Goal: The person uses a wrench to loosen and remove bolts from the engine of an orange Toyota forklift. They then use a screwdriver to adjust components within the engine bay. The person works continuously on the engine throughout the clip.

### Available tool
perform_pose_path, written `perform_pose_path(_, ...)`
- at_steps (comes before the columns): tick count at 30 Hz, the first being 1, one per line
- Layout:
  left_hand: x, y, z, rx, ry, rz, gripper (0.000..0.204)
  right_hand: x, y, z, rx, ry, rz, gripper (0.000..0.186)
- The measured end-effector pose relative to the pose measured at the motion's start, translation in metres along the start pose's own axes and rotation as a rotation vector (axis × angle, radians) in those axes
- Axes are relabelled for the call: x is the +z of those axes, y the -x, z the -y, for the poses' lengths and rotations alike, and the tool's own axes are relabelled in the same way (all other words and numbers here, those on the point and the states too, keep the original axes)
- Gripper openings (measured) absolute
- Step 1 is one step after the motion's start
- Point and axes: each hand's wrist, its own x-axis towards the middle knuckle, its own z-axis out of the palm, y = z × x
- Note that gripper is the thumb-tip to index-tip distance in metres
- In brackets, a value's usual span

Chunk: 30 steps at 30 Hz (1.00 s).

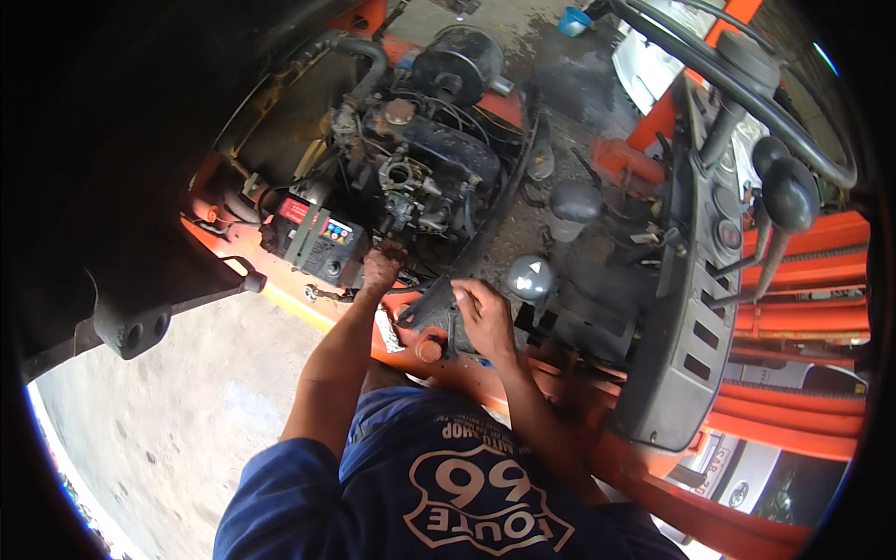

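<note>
My left hand (381, 268) reaches down into the engine bay, beside the black battery (322, 245) with its red label and strap. Its dark fingers are bunched below the carburetor (401, 182); what they grip, if anything, is hidden. Over the near edge of the bay hovers my right hand (485, 317), its fingers loosely bent and apart, with nothing seen in them. Black hoses (411, 285) run between the two hands. The greasy engine (448, 154) lies beyond, with a round black air cleaner (457, 63) at its far end.
Overhead on the left hangs a dark raised cover (131, 317). To the right are a steering wheel (793, 131), black-knobbed levers (789, 194) and a grey dash panel (686, 373). A shiny round dome (532, 276) and an orange cap (429, 347) sit near my right hand.
</note>
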Motion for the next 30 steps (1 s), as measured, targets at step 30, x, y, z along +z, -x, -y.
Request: perform_pose_path(30, 0.005, 0.015, -0.011, -0.113, 0.357, 0.233, 0.023, 0.105, -0.191, -0.118, 0.277, 0.387, 0.483, 0.029)
